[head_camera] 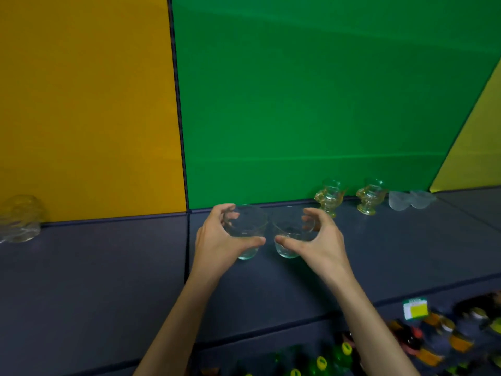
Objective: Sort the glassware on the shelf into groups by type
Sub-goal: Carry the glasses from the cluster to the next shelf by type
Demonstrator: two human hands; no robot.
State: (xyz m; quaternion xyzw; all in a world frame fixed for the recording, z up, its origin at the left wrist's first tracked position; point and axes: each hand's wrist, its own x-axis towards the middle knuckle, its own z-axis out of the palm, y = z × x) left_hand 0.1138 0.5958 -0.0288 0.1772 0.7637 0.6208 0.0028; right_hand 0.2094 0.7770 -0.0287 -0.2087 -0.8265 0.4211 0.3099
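I see left hand (217,240) gripping clear tapered tumbler (248,232), right hand (317,240) gripping its twin (288,234); rims touching, mid-shelf (108,267).

The two tumblers, left (248,232) and right (291,234), are clear, smooth glass with a faint green tint at their thick bases. The two footed cups (329,196) (370,196) look like moulded, ribbed glass tinged amber, glossy. Beside them the small bowls (410,200) appear frosted and matt. The shelf (108,267) has a matt, dull blue-grey surface, and the yellow (81,104) and green (325,90) back panels look equally matt.
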